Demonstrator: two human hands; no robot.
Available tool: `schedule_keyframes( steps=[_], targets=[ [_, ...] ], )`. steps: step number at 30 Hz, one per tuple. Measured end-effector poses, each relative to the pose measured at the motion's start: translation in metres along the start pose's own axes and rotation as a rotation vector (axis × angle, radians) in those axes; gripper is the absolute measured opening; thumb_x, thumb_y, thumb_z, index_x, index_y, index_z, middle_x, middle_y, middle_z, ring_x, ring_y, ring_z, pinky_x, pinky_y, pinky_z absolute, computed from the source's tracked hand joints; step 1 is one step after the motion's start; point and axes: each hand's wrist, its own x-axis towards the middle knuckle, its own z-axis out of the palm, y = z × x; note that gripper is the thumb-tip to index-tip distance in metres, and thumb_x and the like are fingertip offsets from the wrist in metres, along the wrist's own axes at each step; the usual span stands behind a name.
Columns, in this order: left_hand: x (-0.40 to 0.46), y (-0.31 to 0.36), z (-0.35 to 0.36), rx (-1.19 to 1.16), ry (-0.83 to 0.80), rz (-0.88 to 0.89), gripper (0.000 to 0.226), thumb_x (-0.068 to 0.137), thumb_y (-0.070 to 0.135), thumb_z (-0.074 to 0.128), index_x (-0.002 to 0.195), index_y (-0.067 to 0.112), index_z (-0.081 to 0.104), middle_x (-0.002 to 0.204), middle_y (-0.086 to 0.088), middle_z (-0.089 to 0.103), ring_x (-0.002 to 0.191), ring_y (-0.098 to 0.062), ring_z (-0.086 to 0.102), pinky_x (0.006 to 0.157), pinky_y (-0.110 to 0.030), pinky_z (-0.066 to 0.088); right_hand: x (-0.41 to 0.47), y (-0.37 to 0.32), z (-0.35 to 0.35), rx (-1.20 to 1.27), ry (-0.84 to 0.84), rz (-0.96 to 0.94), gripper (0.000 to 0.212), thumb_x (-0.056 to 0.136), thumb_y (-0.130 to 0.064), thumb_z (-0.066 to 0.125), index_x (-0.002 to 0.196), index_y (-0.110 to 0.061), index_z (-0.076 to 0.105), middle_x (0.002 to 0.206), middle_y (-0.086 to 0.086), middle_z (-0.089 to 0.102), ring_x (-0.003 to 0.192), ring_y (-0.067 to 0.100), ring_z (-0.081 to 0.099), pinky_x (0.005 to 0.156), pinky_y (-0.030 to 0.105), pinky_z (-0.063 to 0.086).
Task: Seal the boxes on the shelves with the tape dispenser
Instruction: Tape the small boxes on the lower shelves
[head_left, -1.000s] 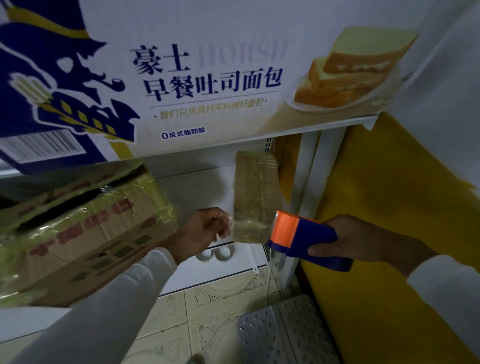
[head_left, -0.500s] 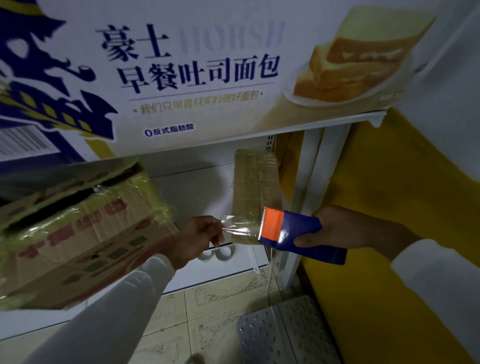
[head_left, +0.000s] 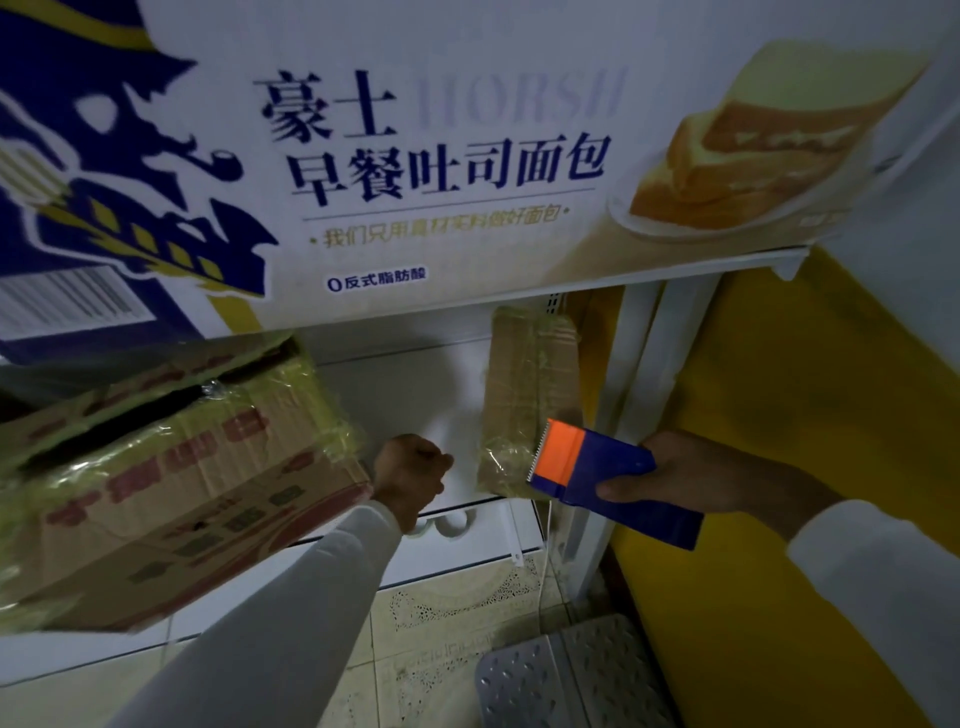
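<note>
A small brown box (head_left: 530, 374), wrapped in clear tape, stands on the white shelf (head_left: 405, 384). My right hand (head_left: 691, 478) grips a blue tape dispenser (head_left: 608, 473) with an orange blade end, held against the box's lower right front. A shiny strip of clear tape (head_left: 501, 460) runs from the blade leftward across the box front. My left hand (head_left: 410, 467) is curled in a fist just left of the box, at the tape's end. A larger tape-wrapped cardboard box (head_left: 182, 467) with red print sits to the left, its top flap gaping.
A big white bread carton (head_left: 441, 156) fills the shelf above. A yellow wall (head_left: 805, 415) is on the right, behind the white shelf post (head_left: 639, 374). A grey perforated step (head_left: 566, 675) lies on the tiled floor below. White rings (head_left: 452, 525) sit under the shelf edge.
My left hand pulled the tape end out leftward from the dispenser. The dispenser lifted from below the small box to its lower front. The view shifted slightly.
</note>
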Motion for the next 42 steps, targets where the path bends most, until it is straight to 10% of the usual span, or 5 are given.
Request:
schedule_keyframes(
  steps=[9, 17, 25, 33, 42],
  targets=[
    [-0.028, -0.004, 0.007, 0.171, -0.156, 0.717, 0.007, 0.088, 0.022, 0.067, 0.093, 0.026, 0.063, 0.08, 0.008, 0.064, 0.072, -0.006, 0.061, 0.067, -0.018, 0.052, 0.007, 0.005, -0.001, 0.01, -0.011, 0.01, 0.051, 0.074, -0.054, 0.076, 0.073, -0.006, 0.06, 0.061, 0.009, 0.056, 0.051, 0.012, 0.054, 0.05, 0.02, 0.036],
    [-0.01, 0.01, 0.009, 0.497, -0.073, 0.831, 0.009, 0.092, 0.03, 0.058, 0.095, 0.028, 0.049, 0.076, 0.01, 0.054, 0.065, -0.005, 0.053, 0.063, -0.028, 0.05, 0.01, 0.005, 0.001, 0.0, 0.009, -0.005, 0.05, 0.072, -0.057, 0.076, 0.061, -0.014, 0.054, 0.048, -0.005, 0.052, 0.042, 0.005, 0.049, 0.045, 0.015, 0.032],
    [0.008, 0.037, 0.005, 0.927, -0.172, 1.292, 0.063, 0.084, 0.035, 0.069, 0.139, 0.019, 0.045, 0.145, -0.004, 0.043, 0.129, -0.018, 0.043, 0.105, -0.033, 0.035, 0.01, 0.003, 0.001, -0.022, 0.029, 0.011, 0.046, 0.078, -0.052, 0.077, 0.079, -0.007, 0.069, 0.066, 0.003, 0.064, 0.053, 0.006, 0.057, 0.051, 0.018, 0.038],
    [0.037, 0.048, 0.018, 1.189, -0.404, 1.237, 0.066, 0.099, 0.043, 0.038, 0.152, 0.021, 0.006, 0.16, 0.001, -0.001, 0.14, -0.004, -0.012, 0.107, -0.014, -0.02, 0.007, 0.009, -0.004, -0.025, -0.004, -0.026, 0.051, 0.077, -0.053, 0.075, 0.072, -0.005, 0.06, 0.061, 0.007, 0.054, 0.052, 0.012, 0.053, 0.053, 0.023, 0.035],
    [0.035, 0.052, 0.023, 1.119, -0.455, 1.174, 0.064, 0.1, 0.043, 0.038, 0.151, 0.029, 0.001, 0.16, 0.004, -0.001, 0.144, -0.008, -0.01, 0.111, -0.017, -0.017, -0.039, 0.051, -0.042, -0.028, 0.038, 0.078, 0.057, 0.072, -0.06, 0.074, 0.086, -0.004, 0.072, 0.071, 0.003, 0.07, 0.063, 0.014, 0.067, 0.057, 0.021, 0.046]
  ],
)
